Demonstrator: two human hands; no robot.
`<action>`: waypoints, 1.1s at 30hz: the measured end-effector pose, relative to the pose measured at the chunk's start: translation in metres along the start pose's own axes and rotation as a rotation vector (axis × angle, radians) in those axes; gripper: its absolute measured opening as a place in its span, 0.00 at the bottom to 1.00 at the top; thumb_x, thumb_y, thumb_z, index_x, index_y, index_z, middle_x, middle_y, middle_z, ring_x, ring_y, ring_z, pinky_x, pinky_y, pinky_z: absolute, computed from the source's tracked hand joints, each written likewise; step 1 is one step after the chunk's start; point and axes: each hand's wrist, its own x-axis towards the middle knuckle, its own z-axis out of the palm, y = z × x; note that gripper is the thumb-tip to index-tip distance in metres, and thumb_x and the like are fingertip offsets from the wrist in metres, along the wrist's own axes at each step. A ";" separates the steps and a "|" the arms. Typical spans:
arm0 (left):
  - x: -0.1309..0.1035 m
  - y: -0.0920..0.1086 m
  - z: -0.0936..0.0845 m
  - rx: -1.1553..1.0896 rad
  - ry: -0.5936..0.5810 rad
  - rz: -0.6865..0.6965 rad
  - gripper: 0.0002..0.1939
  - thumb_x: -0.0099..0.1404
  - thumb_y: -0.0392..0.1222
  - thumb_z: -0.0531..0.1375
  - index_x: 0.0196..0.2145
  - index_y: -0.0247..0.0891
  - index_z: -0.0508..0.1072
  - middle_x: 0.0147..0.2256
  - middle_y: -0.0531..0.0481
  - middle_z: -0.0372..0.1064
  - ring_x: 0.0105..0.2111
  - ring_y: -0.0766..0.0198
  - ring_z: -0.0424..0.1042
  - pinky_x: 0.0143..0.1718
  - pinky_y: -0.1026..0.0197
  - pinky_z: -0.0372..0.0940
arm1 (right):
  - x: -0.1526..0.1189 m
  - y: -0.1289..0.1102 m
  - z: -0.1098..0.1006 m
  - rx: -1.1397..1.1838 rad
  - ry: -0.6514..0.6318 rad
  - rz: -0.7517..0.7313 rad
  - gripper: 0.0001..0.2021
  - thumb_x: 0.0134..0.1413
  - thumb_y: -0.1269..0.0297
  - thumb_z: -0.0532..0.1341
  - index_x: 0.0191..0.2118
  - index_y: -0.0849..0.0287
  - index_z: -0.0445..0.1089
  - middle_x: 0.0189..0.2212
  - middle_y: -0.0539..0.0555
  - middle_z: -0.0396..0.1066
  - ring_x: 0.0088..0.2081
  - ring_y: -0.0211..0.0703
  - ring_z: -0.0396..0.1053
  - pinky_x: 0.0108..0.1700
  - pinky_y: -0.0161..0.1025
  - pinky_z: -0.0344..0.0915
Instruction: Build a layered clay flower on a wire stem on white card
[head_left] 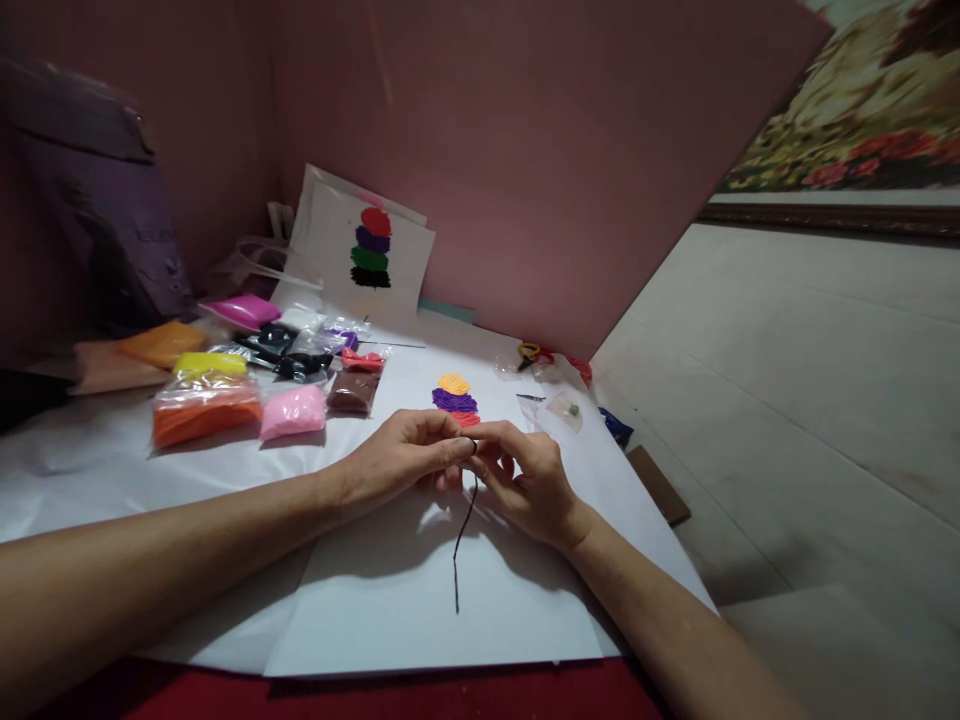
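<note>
A thin black strand (466, 525), which looks like rolled clay, dangles between my hands, its lower end over the white paper (375, 600). My left hand (412, 452) pinches its upper part between thumb and fingers. From the other side my right hand (526, 478) has its fingertips closed on the same upper part; the fingers meet and hide some of it. Just beyond the fingertips, a stacked shape of stranded clay in yellow, purple and red (454, 400) lies on the paper. Its near end is hidden behind my hands.
Clay packets, including orange (206, 420), pink (294, 412) and brown (352, 392), lie on the left. A card with a layered clay shape (371, 250) leans at the back wall. Yellow-and-red-handled scissors (531, 354) and a clear plastic piece (564, 410) are at right.
</note>
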 end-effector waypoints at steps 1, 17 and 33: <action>0.000 0.000 0.000 0.006 0.001 0.001 0.15 0.61 0.51 0.60 0.31 0.34 0.69 0.22 0.53 0.68 0.22 0.69 0.63 0.25 0.65 0.54 | 0.000 0.000 0.000 0.000 -0.001 0.000 0.10 0.57 0.71 0.59 0.45 0.58 0.67 0.23 0.47 0.71 0.20 0.32 0.64 0.25 0.30 0.63; 0.001 0.000 0.001 0.006 -0.002 -0.006 0.15 0.61 0.52 0.60 0.30 0.35 0.67 0.22 0.54 0.68 0.22 0.69 0.64 0.26 0.65 0.56 | 0.000 0.001 0.001 -0.014 -0.015 -0.004 0.09 0.57 0.71 0.59 0.44 0.59 0.67 0.22 0.47 0.71 0.21 0.32 0.64 0.24 0.30 0.62; 0.003 -0.001 0.002 -0.012 0.001 -0.013 0.15 0.61 0.51 0.61 0.30 0.35 0.67 0.21 0.54 0.67 0.22 0.68 0.65 0.27 0.64 0.58 | -0.001 0.000 0.002 -0.057 -0.090 0.064 0.11 0.56 0.73 0.58 0.45 0.58 0.65 0.21 0.45 0.69 0.18 0.32 0.60 0.23 0.30 0.58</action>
